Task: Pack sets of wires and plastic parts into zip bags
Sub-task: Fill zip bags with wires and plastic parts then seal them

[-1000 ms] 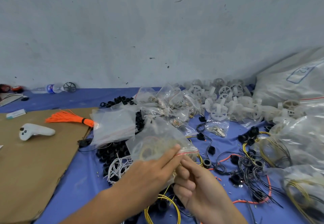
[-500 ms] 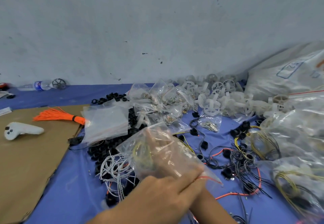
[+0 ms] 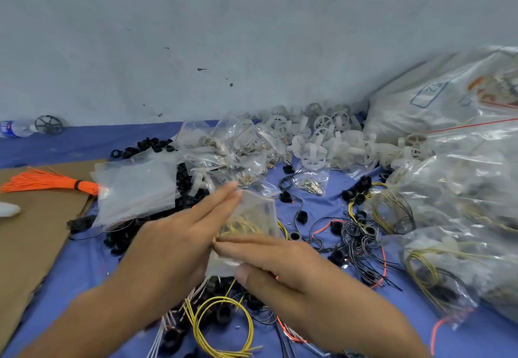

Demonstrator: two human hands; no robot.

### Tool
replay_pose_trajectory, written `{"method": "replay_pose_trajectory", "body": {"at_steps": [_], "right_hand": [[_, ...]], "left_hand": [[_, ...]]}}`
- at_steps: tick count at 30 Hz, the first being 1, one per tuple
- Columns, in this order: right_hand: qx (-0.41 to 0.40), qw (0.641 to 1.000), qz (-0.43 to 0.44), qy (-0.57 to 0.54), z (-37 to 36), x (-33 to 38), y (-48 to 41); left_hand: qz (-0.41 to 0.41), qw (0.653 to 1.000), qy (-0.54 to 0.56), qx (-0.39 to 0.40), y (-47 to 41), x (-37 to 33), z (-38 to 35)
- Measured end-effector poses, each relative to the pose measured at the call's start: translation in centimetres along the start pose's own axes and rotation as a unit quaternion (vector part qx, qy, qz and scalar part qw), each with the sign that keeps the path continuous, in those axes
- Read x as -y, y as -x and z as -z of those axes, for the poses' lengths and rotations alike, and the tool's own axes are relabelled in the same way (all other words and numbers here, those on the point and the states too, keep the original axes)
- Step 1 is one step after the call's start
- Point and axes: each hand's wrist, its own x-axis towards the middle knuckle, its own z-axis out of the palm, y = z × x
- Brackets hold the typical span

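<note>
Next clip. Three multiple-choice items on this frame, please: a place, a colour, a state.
1. Where does the orange wire bundle lie? A on a shelf B on the cardboard C in a drawer
2. Wires inside the held zip bag are: A yellow B green C pink
3. Fingers of the left hand are: A fisted B round a pen C straight
1 B: it rests on that brown sheet, left. 2 A: yellow loops show through. 3 C: they lie flat against the bag that the right hand pinches.
</note>
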Motion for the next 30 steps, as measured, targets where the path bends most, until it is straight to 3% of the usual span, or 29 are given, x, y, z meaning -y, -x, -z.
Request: {"method": "replay_pose_trajectory", "body": {"at_steps": [2, 3, 5, 7, 10, 13, 15, 20, 24, 28, 30], "right_hand": [[0.017, 0.999, -0.033, -0.035, 3.2, 0.9, 4.0], [-0.033, 0.996, -0.064, -0.054, 4.5, 0.1, 5.1], [-0.130, 0.978, -0.147, 0.065, 6.2, -3.1, 6.4], [-0.225, 0.925, -0.232, 0.198, 7.1, -7.4, 7.4], [-0.359, 0.840, -0.322, 0.248, 9.8, -12.3, 9.4], [-0.310, 0.781, -0.415, 0.349, 10.4, -15.4, 10.6], [-0.254, 0.762, -0.455, 0.386, 10.3, -16.4, 10.7], [-0.295, 0.785, -0.420, 0.348, 10.6, -16.7, 10.6], [-0.339, 0.862, -0.339, 0.165, 10.4, -15.3, 9.5], [-0.238, 0.922, -0.305, -0.009, 8.6, -14.3, 7.5], [-0.198, 0.936, -0.289, -0.028, 8.1, -14.3, 7.1]], "left_hand": [[0.049, 0.997, 0.060, -0.021, -0.3, 2.5, 0.8], [0.058, 0.995, 0.068, -0.039, -0.5, 3.6, 1.4], [0.084, 0.989, 0.086, -0.090, -1.0, 6.4, 2.3], [0.136, 0.977, 0.090, -0.137, -1.1, 9.6, 2.8], [0.181, 0.970, 0.085, -0.141, -0.8, 11.4, 3.2], [0.136, 0.984, 0.034, -0.109, -0.8, 7.4, 2.5], [0.109, 0.992, 0.025, -0.051, -0.2, 5.3, 0.7], [0.183, 0.974, 0.090, 0.095, 1.7, 3.6, -3.5], [0.185, 0.971, 0.106, 0.113, 2.2, 3.4, -4.2], [0.187, 0.970, 0.109, 0.115, 1.9, 3.0, -4.2], [0.189, 0.968, 0.111, 0.120, 1.8, 2.9, -4.2]]}}
